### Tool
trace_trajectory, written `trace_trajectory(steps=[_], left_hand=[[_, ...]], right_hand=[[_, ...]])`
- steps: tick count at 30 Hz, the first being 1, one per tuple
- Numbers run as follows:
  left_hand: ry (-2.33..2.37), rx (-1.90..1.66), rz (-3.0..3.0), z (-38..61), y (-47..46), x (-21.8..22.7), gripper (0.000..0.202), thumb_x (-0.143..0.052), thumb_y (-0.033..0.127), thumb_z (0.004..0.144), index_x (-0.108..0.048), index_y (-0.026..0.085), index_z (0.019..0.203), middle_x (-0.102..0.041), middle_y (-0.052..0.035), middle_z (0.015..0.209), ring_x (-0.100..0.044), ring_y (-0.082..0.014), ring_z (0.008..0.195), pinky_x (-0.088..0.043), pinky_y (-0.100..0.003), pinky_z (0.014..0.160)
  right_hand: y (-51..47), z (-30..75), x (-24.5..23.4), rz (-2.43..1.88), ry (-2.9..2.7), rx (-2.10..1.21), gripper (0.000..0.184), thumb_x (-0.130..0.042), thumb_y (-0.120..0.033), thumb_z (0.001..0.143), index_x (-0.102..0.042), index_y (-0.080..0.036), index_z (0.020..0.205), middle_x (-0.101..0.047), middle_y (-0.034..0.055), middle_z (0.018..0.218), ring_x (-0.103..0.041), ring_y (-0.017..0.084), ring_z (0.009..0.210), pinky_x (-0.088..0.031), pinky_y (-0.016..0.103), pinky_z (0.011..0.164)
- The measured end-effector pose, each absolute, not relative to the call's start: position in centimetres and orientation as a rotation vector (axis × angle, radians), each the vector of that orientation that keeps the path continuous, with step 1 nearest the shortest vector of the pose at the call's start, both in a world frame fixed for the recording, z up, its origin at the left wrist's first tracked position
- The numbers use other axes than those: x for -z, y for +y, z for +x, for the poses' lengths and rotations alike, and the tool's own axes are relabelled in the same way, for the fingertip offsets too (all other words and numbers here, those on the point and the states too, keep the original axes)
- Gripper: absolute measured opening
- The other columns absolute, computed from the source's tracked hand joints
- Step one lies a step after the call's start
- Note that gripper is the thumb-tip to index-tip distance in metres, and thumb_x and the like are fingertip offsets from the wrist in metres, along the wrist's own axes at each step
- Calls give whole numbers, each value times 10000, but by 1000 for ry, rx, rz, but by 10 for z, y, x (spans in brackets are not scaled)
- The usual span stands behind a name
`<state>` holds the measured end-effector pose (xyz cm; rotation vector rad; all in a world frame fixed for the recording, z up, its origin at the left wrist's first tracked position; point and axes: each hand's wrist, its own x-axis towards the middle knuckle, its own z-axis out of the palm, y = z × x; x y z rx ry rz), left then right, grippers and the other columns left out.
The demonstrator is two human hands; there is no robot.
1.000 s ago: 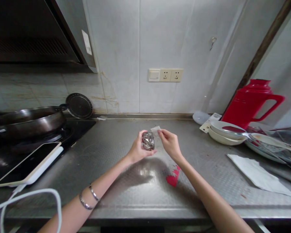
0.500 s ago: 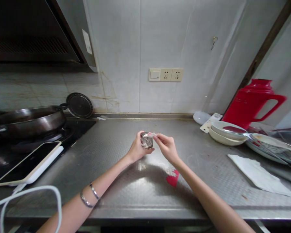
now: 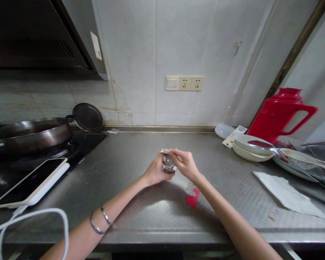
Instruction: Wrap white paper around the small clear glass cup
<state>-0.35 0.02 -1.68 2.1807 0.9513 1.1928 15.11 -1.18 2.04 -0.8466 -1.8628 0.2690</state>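
Above the middle of the steel counter (image 3: 141, 202) both my hands meet around a small clear faceted glass (image 3: 167, 164). My left hand (image 3: 155, 171) is closed round the glass from the left. My right hand (image 3: 186, 165) pinches a small white paper strip (image 3: 165, 151) against the top of the glass. Most of the glass is hidden between the fingers. A red scrap (image 3: 192, 199) lies on the counter just below my right wrist.
A dark pan (image 3: 29, 134) sits on the stove at left, a round lid (image 3: 87, 117) leaning behind it. A phone (image 3: 27, 182) on a white pad with a white cable (image 3: 29, 220) lies front left. Stacked bowls (image 3: 250, 148), plates, a red jug (image 3: 280, 113) and white paper (image 3: 285, 195) fill the right.
My right hand has brought the white strip from beside the glass onto its top. Both hands have closed together and the glass has tipped and become mostly covered.
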Motion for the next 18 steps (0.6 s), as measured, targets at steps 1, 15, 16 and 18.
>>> trace_trajectory(steps=[1,15,16,18], left_hand=[[963,-1187,2186,-3,0,17,735,-761,236,560,-421,161,1207,-571,-69,1043,-559,-182,817,-469,-324,736],[1036,-1267,2143,-6,9,16,781,-793,243,523,-412,176,1201,-578,-109,1155,-571,-246,1038,-452,-386,901],[1045,-1260,2102,-7,9,15,766,-793,254,529,-415,175,1191,-593,-102,1123,-590,-233,988,-467,-373,865],[1062,-1267,2032,-10,12,12,723,-787,277,552,-426,171,1170,-615,-88,1065,-611,-200,882,-485,-339,792]], right_hand=[[-13,151,-21,-829,-1881,-251,239,-476,-239,894,-698,-203,973,-737,31,881,-686,158,755,-515,221,680],[-23,153,-28,-709,-1901,-293,220,-508,-210,870,-718,-219,937,-736,59,944,-692,202,884,-527,281,775],[-24,153,-28,-720,-1896,-316,208,-521,-228,865,-723,-216,914,-739,58,924,-697,206,857,-529,282,756],[-25,152,-27,-733,-1876,-343,193,-543,-261,857,-728,-210,874,-743,57,896,-700,216,832,-527,289,745]])
